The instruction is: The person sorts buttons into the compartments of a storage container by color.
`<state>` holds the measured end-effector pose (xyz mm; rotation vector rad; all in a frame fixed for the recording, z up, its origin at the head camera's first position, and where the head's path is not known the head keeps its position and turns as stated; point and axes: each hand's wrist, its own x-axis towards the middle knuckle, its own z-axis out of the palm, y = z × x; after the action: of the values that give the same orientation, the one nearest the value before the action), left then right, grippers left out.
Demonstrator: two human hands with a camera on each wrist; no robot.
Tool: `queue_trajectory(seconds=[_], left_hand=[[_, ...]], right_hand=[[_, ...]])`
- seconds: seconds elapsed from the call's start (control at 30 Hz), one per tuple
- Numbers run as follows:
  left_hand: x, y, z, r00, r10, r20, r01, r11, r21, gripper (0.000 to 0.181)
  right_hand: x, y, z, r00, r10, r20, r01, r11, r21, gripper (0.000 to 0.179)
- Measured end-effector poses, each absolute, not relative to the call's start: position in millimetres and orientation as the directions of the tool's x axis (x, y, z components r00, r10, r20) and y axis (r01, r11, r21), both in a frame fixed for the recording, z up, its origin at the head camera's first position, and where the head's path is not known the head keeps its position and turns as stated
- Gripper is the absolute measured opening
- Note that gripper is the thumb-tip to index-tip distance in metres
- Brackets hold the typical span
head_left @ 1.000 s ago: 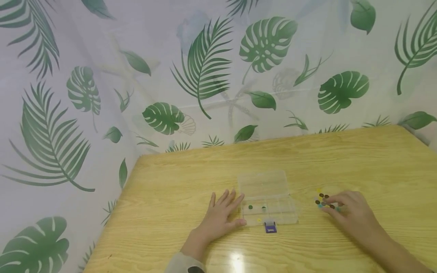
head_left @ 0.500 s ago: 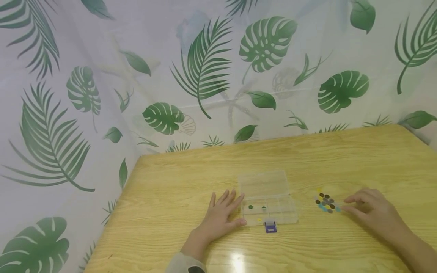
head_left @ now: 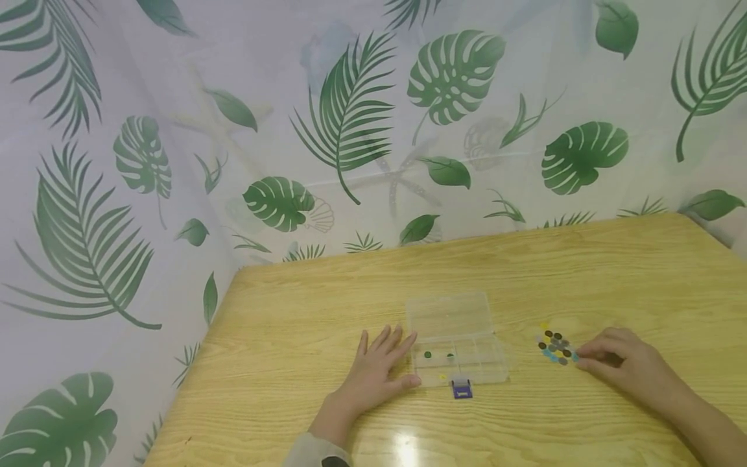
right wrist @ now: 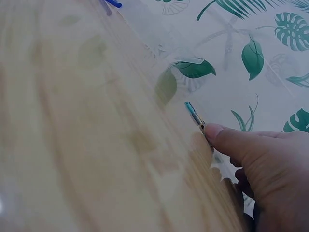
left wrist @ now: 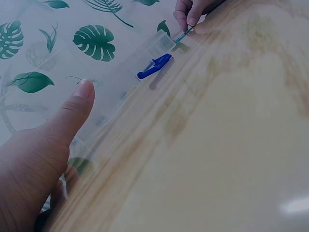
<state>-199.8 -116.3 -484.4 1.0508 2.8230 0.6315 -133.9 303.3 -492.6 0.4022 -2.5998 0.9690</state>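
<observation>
My left hand [head_left: 379,373] rests with spread fingers at the left edge of a clear plastic box [head_left: 481,373]. The box lies with its clear lid [head_left: 449,314] folded back and its blue-purple latch [head_left: 462,389] at the front. Two small green discs [head_left: 428,355] and a yellow piece [head_left: 443,376] sit in its left compartments. Right of the box, a flat pile of small discs [head_left: 557,344] in brown, grey, yellow and blue lies on the table. At the pile's right edge, my right hand [head_left: 627,363] pinches a teal disc [head_left: 575,357] between thumb and forefinger.
The wood-grain table [head_left: 327,305] carries the box and the discs. Behind it and along its left side hangs a white cloth [head_left: 373,246] printed with green leaves.
My right hand draws back right from over the pile, then comes left again to its right edge, thumb and forefinger closing at the teal disc. My left hand and the box stay put.
</observation>
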Motion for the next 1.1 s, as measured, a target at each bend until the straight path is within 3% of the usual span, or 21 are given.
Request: queue_trajectory(seconds=[0.33,0.87,1.1], left_hand=[[-200.4,-116.1,-484.8,-0.766,0.638,0.074,0.606,0.681,0.410,0.075],[-199.9,-116.3,-486.1,-0.766,0.639,0.074,0.609,0.683,0.404,0.075],[-199.9,-116.1,-483.6,-0.766,0.639,0.066,0.607,0.685,0.404,0.074]], right_hand=[[-135.5,300.8,-495.9,-0.857,-0.174,0.486,-0.447,0.720,-0.531,0.020],[-136.3,295.5,-493.6,-0.850,-0.176,0.497,-0.444,0.746,-0.495,0.021],[-143.5,296.6,-500.9,-0.774,-0.266,0.574,-0.559,0.713,-0.423,0.029]])
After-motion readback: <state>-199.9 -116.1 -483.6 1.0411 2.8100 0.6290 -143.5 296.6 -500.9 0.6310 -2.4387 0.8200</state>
